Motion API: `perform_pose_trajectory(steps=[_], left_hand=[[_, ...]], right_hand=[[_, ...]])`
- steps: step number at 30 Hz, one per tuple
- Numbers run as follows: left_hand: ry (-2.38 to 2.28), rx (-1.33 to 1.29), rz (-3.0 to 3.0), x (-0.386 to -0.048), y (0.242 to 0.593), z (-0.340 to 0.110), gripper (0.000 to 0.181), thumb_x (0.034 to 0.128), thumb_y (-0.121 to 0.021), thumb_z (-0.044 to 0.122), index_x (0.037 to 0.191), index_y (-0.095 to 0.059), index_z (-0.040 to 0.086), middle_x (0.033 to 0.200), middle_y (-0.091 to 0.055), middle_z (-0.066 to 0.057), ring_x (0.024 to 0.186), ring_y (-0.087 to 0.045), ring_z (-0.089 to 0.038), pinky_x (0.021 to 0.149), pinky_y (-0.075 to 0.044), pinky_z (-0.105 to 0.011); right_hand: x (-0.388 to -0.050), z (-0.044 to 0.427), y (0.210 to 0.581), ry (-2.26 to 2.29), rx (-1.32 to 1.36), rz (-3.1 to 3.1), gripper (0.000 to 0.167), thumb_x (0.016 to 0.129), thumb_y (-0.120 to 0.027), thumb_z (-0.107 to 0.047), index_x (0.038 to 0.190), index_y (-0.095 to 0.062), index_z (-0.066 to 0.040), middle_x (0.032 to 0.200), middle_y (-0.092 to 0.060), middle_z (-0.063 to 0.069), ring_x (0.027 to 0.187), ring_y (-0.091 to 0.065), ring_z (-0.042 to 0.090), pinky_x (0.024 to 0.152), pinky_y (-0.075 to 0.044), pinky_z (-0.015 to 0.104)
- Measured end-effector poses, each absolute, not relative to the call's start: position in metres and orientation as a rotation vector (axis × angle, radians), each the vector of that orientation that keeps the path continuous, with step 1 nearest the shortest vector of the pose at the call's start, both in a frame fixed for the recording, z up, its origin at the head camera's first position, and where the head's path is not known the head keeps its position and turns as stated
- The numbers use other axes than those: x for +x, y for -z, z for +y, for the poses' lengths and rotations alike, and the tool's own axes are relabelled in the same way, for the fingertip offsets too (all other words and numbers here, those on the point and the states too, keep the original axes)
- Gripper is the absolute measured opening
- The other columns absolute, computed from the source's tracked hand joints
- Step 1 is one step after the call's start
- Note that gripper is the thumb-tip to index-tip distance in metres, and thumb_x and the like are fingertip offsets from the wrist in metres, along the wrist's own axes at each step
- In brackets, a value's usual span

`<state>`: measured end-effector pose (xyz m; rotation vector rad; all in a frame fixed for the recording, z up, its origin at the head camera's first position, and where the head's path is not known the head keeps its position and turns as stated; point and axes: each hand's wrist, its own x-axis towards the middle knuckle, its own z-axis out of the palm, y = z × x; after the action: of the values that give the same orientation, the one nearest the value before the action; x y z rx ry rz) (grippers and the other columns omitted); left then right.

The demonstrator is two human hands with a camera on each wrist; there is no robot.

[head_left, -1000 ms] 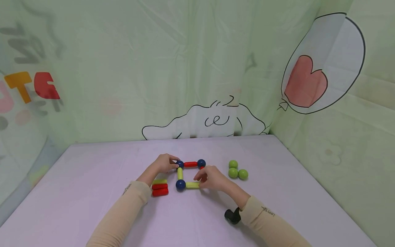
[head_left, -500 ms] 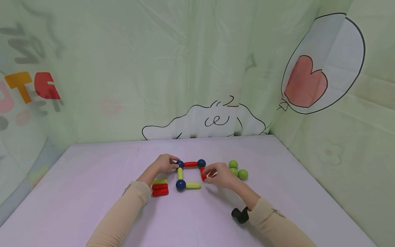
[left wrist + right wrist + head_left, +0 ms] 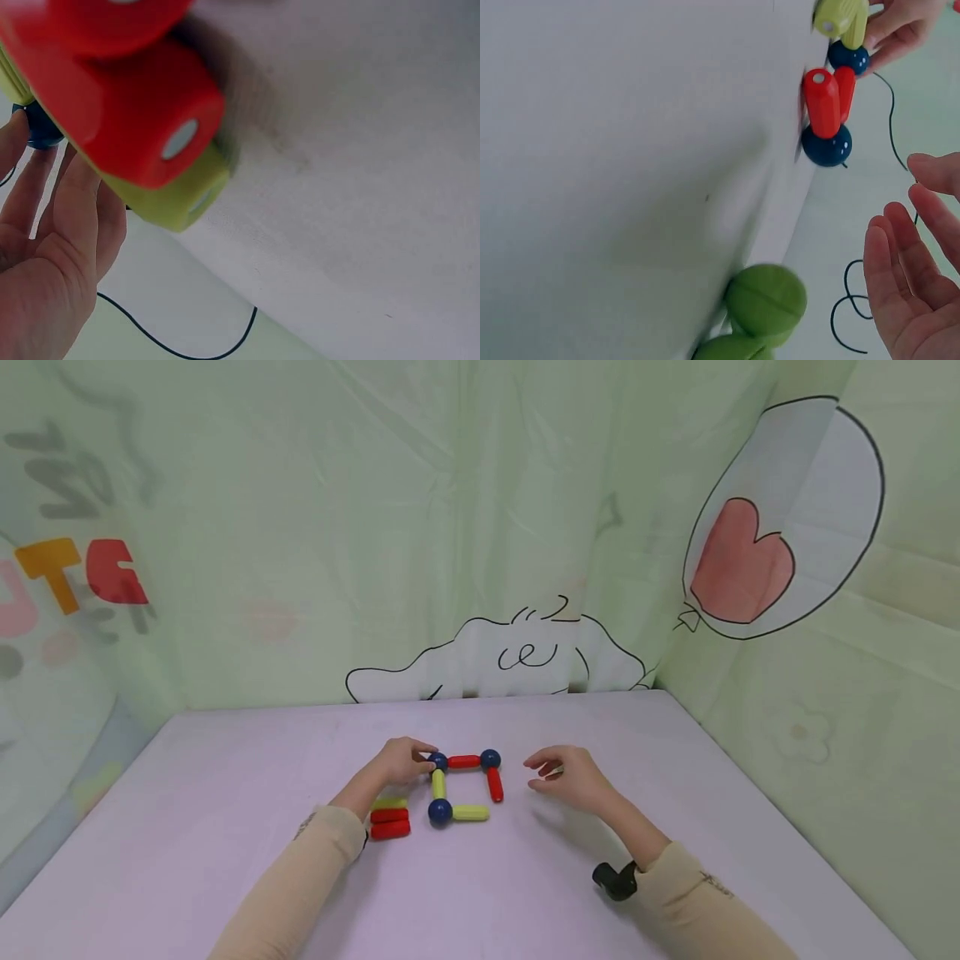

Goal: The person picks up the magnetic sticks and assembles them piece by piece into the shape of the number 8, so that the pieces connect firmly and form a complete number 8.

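While the rightmost red faceted rod (image 3: 495,784) points lengthwise nearward, the left hand (image 3: 401,761) pinches a dark-blue ball (image 3: 438,762). The right hand (image 3: 572,775) hovers, thumb and fingers parted.

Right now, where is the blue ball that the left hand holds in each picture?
Head: blue ball slightly left of centre, below the middle.
Left wrist: blue ball near the left edge, above the middle.
Right wrist: blue ball towards the upper right.
Shared landmark: the left hand.
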<state>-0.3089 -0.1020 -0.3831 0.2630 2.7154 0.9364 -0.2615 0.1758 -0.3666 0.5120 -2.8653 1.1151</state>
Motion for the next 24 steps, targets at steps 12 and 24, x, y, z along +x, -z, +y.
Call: perform_pose_trajectory(steps=[12, 24], left_hand=[[-0.935, 0.388, 2.771, -0.305, 0.383, -0.104, 0.049, 0.0881, -0.061, 0.02, 0.132, -0.045, 0.005, 0.105, -0.061, -0.014, 0.094, -0.059, -0.024, 0.08, -0.048, -0.035], [-1.041, 0.491, 2.756, -0.29, 0.374, -0.106, 0.029, 0.0831, -0.068, 0.021, 0.107, -0.06, 0.008, 0.091, -0.061, -0.002, 0.087, -0.056, -0.018, 0.073, -0.049, -0.029]], right_hand=[[-0.264, 0.208, 0.366, -1.097, 0.576, -2.822, 0.026, 0.076, -0.071, -0.004, 0.101, -0.065, 0.002, 0.1, -0.064, 0.017, 0.087, -0.061, 0.028, 0.074, -0.05, 0.037], [-0.268, 0.22, 0.369, -1.101, 0.558, -2.812, 0.027, 0.075, -0.073, -0.004, 0.099, -0.065, 0.006, 0.097, -0.065, 0.017, 0.086, -0.061, 0.031, 0.074, -0.05, 0.037]])
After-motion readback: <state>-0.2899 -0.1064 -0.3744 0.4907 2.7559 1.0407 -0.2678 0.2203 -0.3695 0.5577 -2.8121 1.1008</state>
